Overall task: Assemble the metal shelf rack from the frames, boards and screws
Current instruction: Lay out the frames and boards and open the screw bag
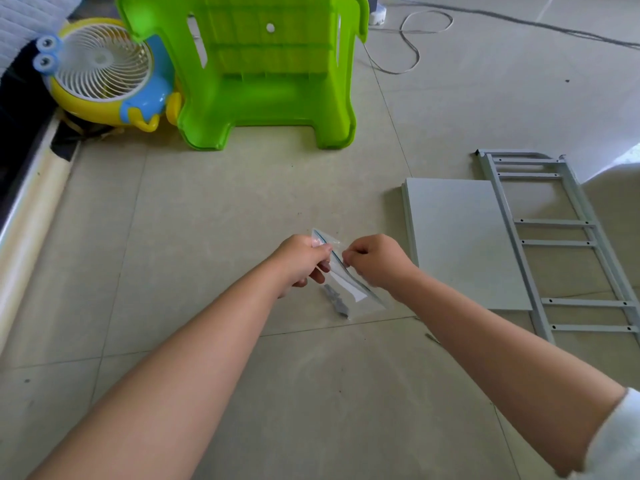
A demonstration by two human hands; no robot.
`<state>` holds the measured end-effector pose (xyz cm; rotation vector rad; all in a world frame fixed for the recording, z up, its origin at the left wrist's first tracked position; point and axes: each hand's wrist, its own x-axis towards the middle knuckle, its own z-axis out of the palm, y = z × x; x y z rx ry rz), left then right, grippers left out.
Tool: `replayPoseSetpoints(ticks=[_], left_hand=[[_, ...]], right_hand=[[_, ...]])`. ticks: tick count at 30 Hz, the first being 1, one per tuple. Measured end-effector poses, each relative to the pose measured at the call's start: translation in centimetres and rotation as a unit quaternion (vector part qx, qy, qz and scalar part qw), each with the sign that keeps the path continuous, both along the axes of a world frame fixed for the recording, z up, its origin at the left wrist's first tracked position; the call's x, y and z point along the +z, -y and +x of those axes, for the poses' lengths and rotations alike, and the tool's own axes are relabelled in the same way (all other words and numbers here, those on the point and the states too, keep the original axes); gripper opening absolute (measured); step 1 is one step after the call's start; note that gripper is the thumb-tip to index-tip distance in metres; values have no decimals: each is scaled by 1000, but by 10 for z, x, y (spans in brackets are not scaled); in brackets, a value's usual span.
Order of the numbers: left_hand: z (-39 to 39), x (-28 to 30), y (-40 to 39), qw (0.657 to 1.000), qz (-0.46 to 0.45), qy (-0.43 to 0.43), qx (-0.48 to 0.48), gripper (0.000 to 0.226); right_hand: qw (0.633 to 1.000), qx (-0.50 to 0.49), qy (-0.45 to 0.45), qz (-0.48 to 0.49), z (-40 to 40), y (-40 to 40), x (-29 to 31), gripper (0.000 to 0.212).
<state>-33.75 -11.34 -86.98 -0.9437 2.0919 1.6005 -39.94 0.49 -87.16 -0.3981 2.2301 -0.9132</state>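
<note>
A small clear zip bag (pixel 349 289) with grey screws (pixel 335 299) in its lower end hangs above the tiled floor in the middle of the view. My left hand (pixel 300 259) pinches the bag's top edge on one side. My right hand (pixel 375 259) pinches the same edge on the other side. To the right, flat grey boards (pixel 460 244) lie stacked on the floor. A grey ladder-like metal frame (pixel 568 244) lies beside them, further right.
A green plastic stool (pixel 263 71) lies on its side at the back. A yellow and blue toy-shaped fan (pixel 104 71) stands left of it. White cables (pixel 408 39) run across the floor behind. A raised ledge (pixel 31 216) borders the left.
</note>
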Motion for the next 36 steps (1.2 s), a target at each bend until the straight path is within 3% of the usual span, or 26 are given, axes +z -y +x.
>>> replayPoseSetpoints(ticks=[4,8,13,21,28,36], left_hand=[[10,-5,5,999,5,36,-26,33],[14,-7,6,998,-31,8,-50,33],[16,-13,5,991,-89,-89,-33,23],[16,-19,13,997,-63,-42,8,33],[16,-18,16,998,-56,-6,-9,32],[9,-13,2,995,-95,17,-26,31]], right_hand=[[1000,-13,-15,8,11,4,-10,21],[996,52,-75,-17,10,0,-8,28],[993,101,-39,-37,3,-8,2,26],[991,115,62,-14,11,6,-10,12],[987,156,-29,14,8,15,-15,23],[992,56,-108,42,6,16,-22,34]])
